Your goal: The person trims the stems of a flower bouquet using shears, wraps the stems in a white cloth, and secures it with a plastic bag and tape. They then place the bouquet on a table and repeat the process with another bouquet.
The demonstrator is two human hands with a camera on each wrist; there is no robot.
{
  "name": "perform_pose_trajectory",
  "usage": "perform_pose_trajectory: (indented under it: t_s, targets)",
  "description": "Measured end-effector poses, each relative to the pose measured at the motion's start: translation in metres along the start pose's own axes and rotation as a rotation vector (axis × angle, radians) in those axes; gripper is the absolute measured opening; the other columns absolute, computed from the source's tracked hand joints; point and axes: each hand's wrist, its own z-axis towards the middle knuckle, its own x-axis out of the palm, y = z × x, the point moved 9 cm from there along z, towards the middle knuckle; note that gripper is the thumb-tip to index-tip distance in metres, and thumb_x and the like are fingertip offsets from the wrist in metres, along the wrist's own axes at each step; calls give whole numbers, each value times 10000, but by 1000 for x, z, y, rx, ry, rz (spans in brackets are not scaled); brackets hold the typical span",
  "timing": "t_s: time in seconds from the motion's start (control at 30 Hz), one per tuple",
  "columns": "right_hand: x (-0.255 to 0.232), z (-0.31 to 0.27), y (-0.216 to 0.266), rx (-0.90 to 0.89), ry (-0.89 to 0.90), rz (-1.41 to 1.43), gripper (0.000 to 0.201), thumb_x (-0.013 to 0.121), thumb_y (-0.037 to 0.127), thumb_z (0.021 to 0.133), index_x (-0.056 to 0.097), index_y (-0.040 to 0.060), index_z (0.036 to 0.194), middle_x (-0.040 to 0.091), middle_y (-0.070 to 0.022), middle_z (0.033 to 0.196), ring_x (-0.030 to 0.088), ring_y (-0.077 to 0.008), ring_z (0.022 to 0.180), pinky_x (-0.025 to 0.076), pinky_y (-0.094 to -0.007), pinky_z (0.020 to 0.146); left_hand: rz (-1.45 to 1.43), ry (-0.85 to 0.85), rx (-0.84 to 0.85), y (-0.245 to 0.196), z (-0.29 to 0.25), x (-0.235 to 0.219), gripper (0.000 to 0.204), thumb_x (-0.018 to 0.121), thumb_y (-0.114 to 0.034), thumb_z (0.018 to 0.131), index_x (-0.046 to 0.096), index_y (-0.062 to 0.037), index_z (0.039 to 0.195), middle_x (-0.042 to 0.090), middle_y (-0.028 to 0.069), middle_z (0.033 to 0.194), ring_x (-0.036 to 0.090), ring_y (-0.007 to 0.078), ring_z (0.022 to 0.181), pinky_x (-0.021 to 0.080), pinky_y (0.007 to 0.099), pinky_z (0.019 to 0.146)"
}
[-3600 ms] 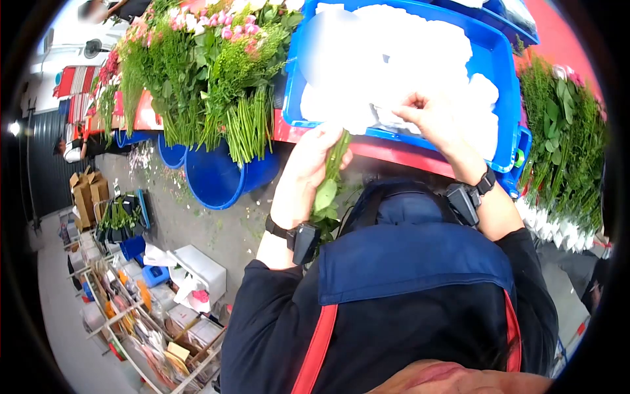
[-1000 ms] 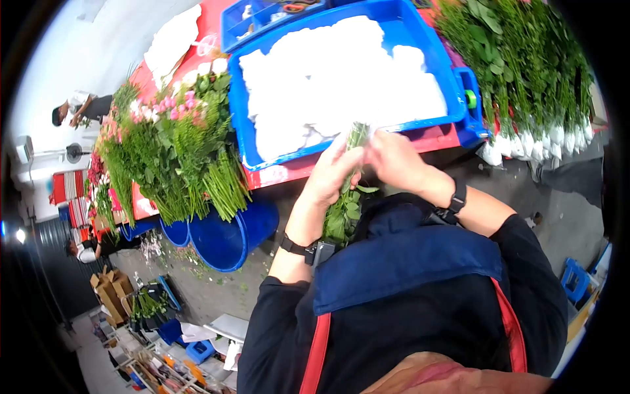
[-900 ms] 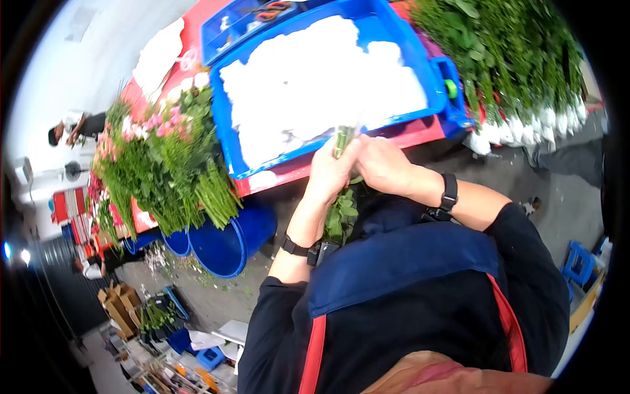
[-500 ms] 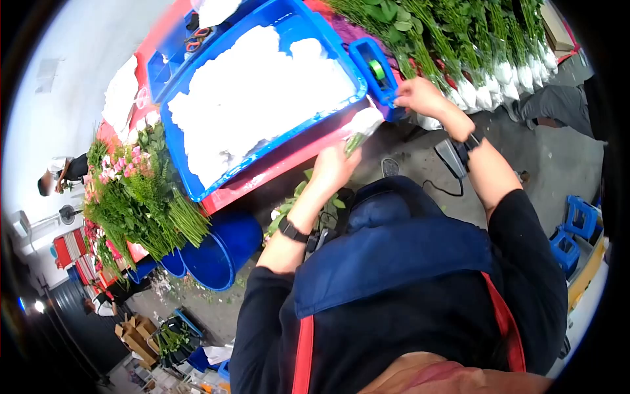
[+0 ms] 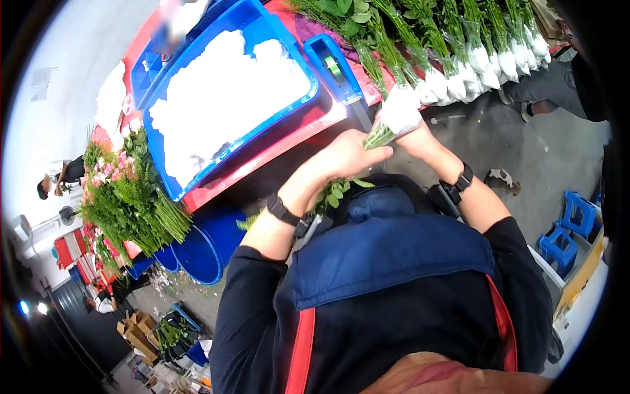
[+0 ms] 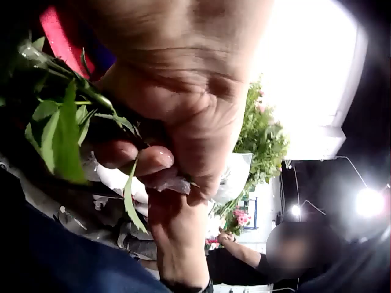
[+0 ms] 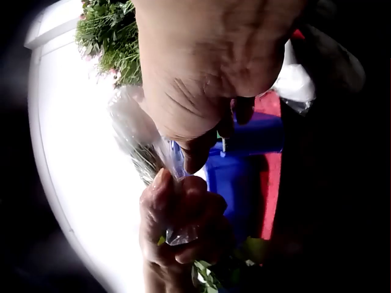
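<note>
My left hand [image 5: 344,156] grips a bunch of green stems [image 5: 378,136] below its wrapped end. A white wad [image 5: 401,108] covers the stem ends inside clear plastic [image 7: 131,119]. Leaves [image 6: 64,131] hang out under the left hand. My right hand [image 5: 421,141] is at the wrapped end, partly behind it; its curled fingertips pinch the clear plastic in the right wrist view, just above the left hand's fingers [image 7: 183,213]. A blue tape dispenser with a green roll [image 5: 333,67] stands beyond the bunch on the red-covered table [image 5: 289,141].
A blue tray [image 5: 262,133] of white wads [image 5: 223,98] stands left of the dispenser. Wrapped bunches [image 5: 453,85] line the table's right side. Flowers [image 5: 131,190] lie at the far left above blue buckets [image 5: 203,253]. Blue stools [image 5: 577,213] and a person's leg [image 5: 551,88] are at right.
The left hand has carried the bunch from the tray's front edge rightward. The right hand, at the dispenser half a second ago, is now at the bunch's wrapped end. The view has turned right.
</note>
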Motion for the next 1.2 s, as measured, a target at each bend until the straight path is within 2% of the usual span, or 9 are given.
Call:
perform_pose_trajectory:
  t_s: [0.2, 0.27, 0.33, 0.4, 0.53, 0.6, 0.8, 1.03, 1.2]
  targets:
    - [36, 34, 61, -765, 131, -831, 197, 684, 157, 754, 613, 52, 906, 622, -99, 958, 586, -302, 885, 469, -394, 795, 201, -212, 242, -22, -24, 0, 279, 640, -287, 835, 635, -8, 823, 595, 134, 638, 589, 188, 605, 479, 344, 616]
    - [26, 25, 42, -575, 119, -756, 176, 670, 148, 750, 620, 82, 905, 608, -98, 895, 577, -313, 845, 461, -407, 764, 273, -322, 259, -18, -28, -10, 264, 631, -274, 839, 629, -11, 817, 590, 139, 629, 581, 188, 585, 472, 357, 603]
    - [10, 9, 43, -427, -57, -524, 171, 665, 140, 740, 626, 103, 902, 597, -98, 845, 575, -318, 828, 457, -409, 757, 228, -432, 201, -11, -30, -23, 305, 614, -294, 825, 623, 8, 782, 594, 231, 668, 620, 407, 683, 483, 433, 618]
    - [16, 24, 18, -333, -12, -780, 128, 666, 136, 734, 663, 111, 860, 625, -98, 832, 582, -308, 863, 458, -392, 790, 292, -527, 76, 7, -21, -35, 303, 601, -290, 812, 625, 10, 774, 593, 240, 674, 615, 418, 687, 475, 462, 625]
    - [64, 12, -15, -131, 406, -488, 107, 635, 157, 807, 716, 91, 780, 682, -88, 729, 615, -232, 630, 495, -337, 629, 534, -829, 61, 28, -33, -66, 303, 618, -296, 786, 661, 3, 797, 620, 254, 714, 624, 428, 717, 492, 501, 657]
    - [100, -7, 13, 257, 642, 40, 152, 607, 130, 838, 714, 44, 773, 681, -62, 711, 613, -142, 604, 465, -276, 549, 624, -786, -154, 54, -31, -71, 299, 640, -307, 773, 666, -11, 807, 650, 232, 760, 644, 407, 726, 512, 494, 664]
    - [116, 3, 44, 711, 515, 354, 228, 595, 188, 893, 662, -29, 880, 682, -93, 727, 618, -104, 532, 390, -209, 393, 792, -698, 13, 48, -46, -39, 248, 615, -299, 805, 623, -52, 780, 655, 164, 716, 650, 357, 686, 522, 455, 618]
    - [112, 44, 65, 355, 939, -193, 624, 490, -70, 711, 447, -37, 1333, 636, -133, 1175, 623, -99, 642, 460, -240, 509, 636, -285, -38, 27, -66, -13, 310, 626, -298, 767, 649, 12, 767, 631, 221, 722, 634, 349, 685, 508, 415, 660]
    - [95, 34, 30, -161, 853, -409, 185, 714, 148, 797, 697, 24, 934, 709, -44, 811, 641, -118, 771, 502, -298, 716, 204, -343, -40, 15, -87, -25, 294, 635, -253, 771, 607, 37, 738, 553, 154, 565, 564, 229, 528, 459, 361, 572]
